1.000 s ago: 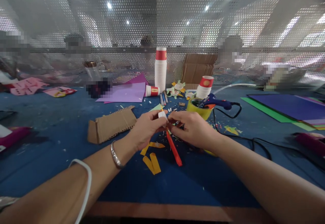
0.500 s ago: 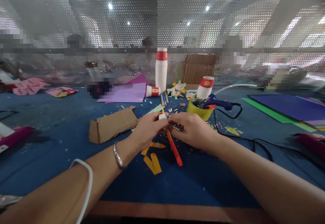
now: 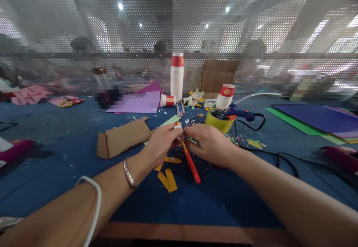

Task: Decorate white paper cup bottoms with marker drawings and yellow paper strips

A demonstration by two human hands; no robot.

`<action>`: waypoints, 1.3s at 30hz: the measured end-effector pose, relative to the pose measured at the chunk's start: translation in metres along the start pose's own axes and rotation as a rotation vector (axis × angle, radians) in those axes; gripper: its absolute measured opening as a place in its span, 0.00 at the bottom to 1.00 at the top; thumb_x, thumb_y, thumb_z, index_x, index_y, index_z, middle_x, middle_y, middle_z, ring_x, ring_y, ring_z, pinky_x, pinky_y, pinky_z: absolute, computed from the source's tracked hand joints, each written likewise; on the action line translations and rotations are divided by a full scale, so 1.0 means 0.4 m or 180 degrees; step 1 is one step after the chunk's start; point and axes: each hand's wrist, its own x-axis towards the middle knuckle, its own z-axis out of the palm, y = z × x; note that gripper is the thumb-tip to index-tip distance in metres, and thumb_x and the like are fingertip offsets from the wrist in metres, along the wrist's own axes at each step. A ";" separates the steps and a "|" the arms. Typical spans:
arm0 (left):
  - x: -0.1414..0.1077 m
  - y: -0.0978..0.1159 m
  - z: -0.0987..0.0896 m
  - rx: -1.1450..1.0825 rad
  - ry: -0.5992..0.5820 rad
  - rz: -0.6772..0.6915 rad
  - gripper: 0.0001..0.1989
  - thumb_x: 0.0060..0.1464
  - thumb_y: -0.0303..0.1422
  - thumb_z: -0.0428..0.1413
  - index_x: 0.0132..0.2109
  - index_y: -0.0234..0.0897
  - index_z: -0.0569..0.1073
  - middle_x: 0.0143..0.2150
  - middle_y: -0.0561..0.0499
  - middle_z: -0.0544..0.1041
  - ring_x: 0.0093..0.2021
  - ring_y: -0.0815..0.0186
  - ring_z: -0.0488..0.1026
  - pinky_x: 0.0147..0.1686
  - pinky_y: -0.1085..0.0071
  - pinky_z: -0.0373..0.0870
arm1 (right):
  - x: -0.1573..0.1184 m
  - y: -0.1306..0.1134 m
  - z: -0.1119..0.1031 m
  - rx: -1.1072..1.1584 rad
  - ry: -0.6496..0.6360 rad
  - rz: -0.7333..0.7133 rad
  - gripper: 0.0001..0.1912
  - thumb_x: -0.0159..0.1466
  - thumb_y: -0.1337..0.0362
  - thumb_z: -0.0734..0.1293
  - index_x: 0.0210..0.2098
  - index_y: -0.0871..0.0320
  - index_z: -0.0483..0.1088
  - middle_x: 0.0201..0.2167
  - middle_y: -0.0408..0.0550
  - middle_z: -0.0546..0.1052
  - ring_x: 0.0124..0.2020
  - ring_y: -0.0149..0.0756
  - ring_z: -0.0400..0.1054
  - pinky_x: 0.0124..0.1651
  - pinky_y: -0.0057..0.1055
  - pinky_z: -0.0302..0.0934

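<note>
My left hand is closed on a small white piece, with a bit of yellow sticking up beside it. Touching the same spot from the right, my right hand has its thumb and fingers pinched together; what lies between them is too small to make out. Just below the fingers, an orange-red pen-like tool lies slanted on the blue table. Yellow paper strips rest to its left, under my left wrist.
Corrugated cardboard lies at left. Behind stand a tall paper cup stack and a shorter one. A glue gun rests on a yellow tape roll, its black cable running right. Coloured sheets lie at far right.
My right hand's fingers have drawn in a little closer to the white piece. The whole view has shifted very slightly.
</note>
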 end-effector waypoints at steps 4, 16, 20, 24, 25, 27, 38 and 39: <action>0.003 0.002 -0.005 -0.0276 0.0023 -0.0089 0.05 0.45 0.32 0.57 0.29 0.34 0.72 0.31 0.52 0.69 0.34 0.67 0.66 0.36 0.70 0.68 | -0.003 -0.001 -0.001 -0.0119 0.0067 -0.0053 0.06 0.66 0.67 0.60 0.33 0.59 0.66 0.29 0.49 0.73 0.32 0.37 0.65 0.35 0.31 0.53; 0.006 0.007 -0.004 -0.0130 -0.0028 -0.0044 0.07 0.45 0.34 0.58 0.27 0.35 0.68 0.30 0.53 0.69 0.32 0.69 0.65 0.37 0.72 0.69 | -0.005 -0.005 -0.007 -0.0130 -0.0045 0.0033 0.08 0.69 0.66 0.59 0.34 0.59 0.66 0.30 0.48 0.73 0.32 0.36 0.64 0.36 0.31 0.53; 0.011 0.002 -0.003 -0.0009 0.0070 -0.0040 0.07 0.43 0.33 0.58 0.27 0.36 0.68 0.28 0.54 0.68 0.32 0.69 0.65 0.36 0.72 0.68 | -0.004 -0.006 -0.009 -0.0114 -0.0098 0.0082 0.09 0.70 0.65 0.58 0.34 0.59 0.66 0.30 0.49 0.73 0.32 0.36 0.65 0.36 0.31 0.54; 0.011 -0.005 -0.005 0.0132 0.0103 0.0029 0.08 0.44 0.35 0.58 0.31 0.36 0.71 0.29 0.54 0.70 0.32 0.69 0.67 0.38 0.70 0.69 | -0.002 -0.009 -0.008 -0.0107 -0.0099 0.0071 0.10 0.70 0.64 0.58 0.33 0.59 0.66 0.30 0.48 0.73 0.33 0.37 0.65 0.37 0.31 0.54; 0.011 -0.007 -0.006 0.0175 0.0106 0.0062 0.08 0.44 0.35 0.58 0.31 0.36 0.72 0.30 0.54 0.71 0.32 0.68 0.68 0.38 0.70 0.69 | -0.002 -0.010 -0.007 -0.0115 -0.0089 0.0068 0.10 0.70 0.64 0.58 0.34 0.59 0.66 0.30 0.48 0.73 0.33 0.37 0.65 0.36 0.31 0.54; 0.011 -0.009 -0.011 0.0345 0.0155 0.0147 0.07 0.44 0.34 0.58 0.30 0.36 0.72 0.29 0.53 0.72 0.33 0.66 0.69 0.37 0.70 0.69 | -0.002 -0.010 -0.006 -0.0153 -0.0075 0.0077 0.10 0.70 0.64 0.58 0.34 0.59 0.67 0.30 0.49 0.73 0.33 0.37 0.66 0.36 0.31 0.54; 0.011 -0.011 -0.015 0.0834 0.0272 0.0418 0.06 0.46 0.34 0.54 0.29 0.36 0.72 0.28 0.52 0.73 0.32 0.64 0.72 0.32 0.70 0.72 | -0.006 -0.019 -0.005 -0.0246 0.0114 0.0127 0.08 0.67 0.62 0.62 0.38 0.59 0.71 0.33 0.51 0.76 0.36 0.39 0.67 0.37 0.32 0.54; 0.011 -0.012 -0.017 0.0842 0.0252 0.0446 0.06 0.47 0.34 0.54 0.29 0.36 0.73 0.28 0.51 0.73 0.31 0.64 0.72 0.31 0.70 0.72 | -0.006 -0.019 -0.004 -0.0249 0.0134 0.0140 0.09 0.68 0.62 0.62 0.38 0.59 0.71 0.33 0.51 0.76 0.36 0.39 0.67 0.37 0.32 0.54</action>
